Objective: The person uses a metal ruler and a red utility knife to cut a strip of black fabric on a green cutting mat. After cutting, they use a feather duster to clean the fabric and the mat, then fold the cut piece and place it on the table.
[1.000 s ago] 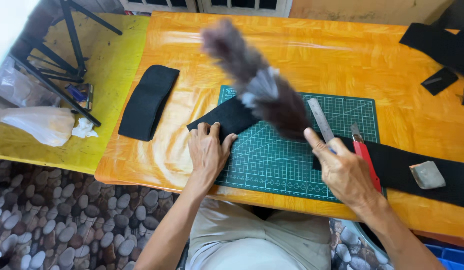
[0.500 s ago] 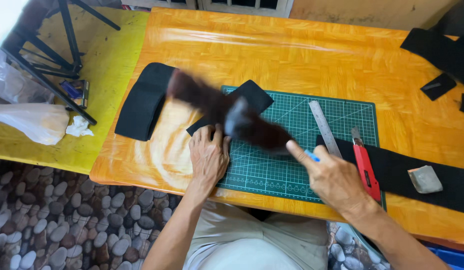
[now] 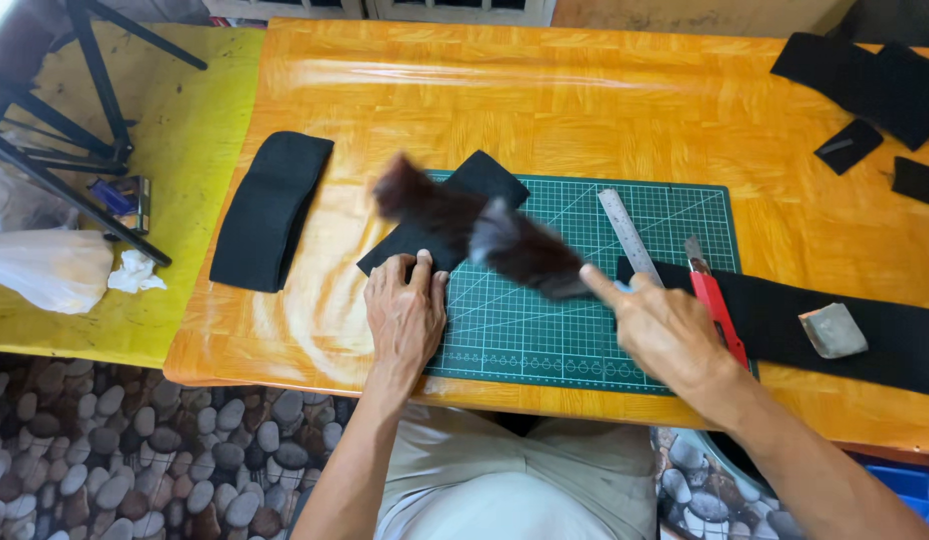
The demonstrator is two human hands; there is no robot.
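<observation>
Feather duster (image 3: 485, 235), blurred, is gripped in closed right hand (image 3: 665, 335), swept leftward across cutting mat (image 3: 625, 330) | black fabric piece (image 3: 425, 235) is pinned by left hand (image 3: 405, 315), fingers flat together | brushing underway.

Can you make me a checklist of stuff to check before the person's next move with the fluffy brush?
1. Left hand presses flat on the black cloth: ok.
2. Right hand grips the brush: ok, but the brush is blurred.
3. Cloth lies on the green mat: partly; one end hangs over the mat's left edge.
4. Red knife lies apart from both hands: not ok, close beside the right hand.
5. Knife blade pulled in: cannot tell.
6. Ruler out of the brush's way: ok, it lies to the right.
</observation>
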